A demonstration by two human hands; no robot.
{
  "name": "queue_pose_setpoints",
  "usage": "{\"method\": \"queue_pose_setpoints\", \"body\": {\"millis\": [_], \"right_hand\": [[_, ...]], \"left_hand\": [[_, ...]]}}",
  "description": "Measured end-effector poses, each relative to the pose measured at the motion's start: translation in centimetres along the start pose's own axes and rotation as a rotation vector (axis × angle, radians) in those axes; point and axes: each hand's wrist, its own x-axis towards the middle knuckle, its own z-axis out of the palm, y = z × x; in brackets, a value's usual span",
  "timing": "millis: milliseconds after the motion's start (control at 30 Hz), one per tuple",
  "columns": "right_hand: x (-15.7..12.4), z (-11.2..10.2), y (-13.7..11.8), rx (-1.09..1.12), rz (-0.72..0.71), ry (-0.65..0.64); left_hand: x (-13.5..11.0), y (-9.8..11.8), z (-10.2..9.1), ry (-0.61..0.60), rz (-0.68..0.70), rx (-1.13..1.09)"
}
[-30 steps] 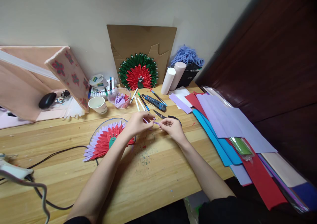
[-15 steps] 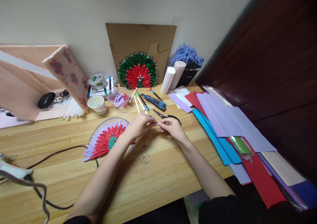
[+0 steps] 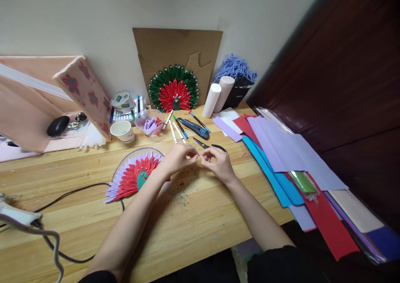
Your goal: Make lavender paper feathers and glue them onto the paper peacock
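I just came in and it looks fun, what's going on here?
A person's left hand and right hand are close together, pinching what looks like a tiny purple piece, mostly hidden. A red and purple petal craft lies partly hidden by the left forearm. Scissors rest just beyond the right hand.

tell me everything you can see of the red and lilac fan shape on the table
The red and lilac fan shape lies on the wooden table. Its outer row is pointed lilac petals, its inner rows red petals, all papery-looking. A rounded green piece sits in the middle, with small pale dots above. A thin bluish curve borders the far side. The left forearm crosses over it, hiding part; whether they touch is unclear. A black cable meets its near left edge.
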Motion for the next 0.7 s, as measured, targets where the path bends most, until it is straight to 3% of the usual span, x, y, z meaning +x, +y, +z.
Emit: {"method": "queue_pose_setpoints", "body": {"millis": [233,333,467,700], "right_hand": [[0.1,-0.2,0.4,0.085,0.203,0.063],[0.1,0.0,0.5,0.156,0.243,0.062],[0.0,0.3,0.2,0.221,0.218,0.010],[-0.1,0.1,-0.5,0.098,0.088,0.016]], "left_hand": [[-0.4,-0.3,-1.5,0.136,-0.107,-0.033],[-0.4,-0.4,-1.2,0.085,-0.148,-0.169],[0.0,-0.6,0.4,-0.030,-0.221,-0.368],[0.3,-1.1,1.0,-0.063,-0.303,-0.589]]}}
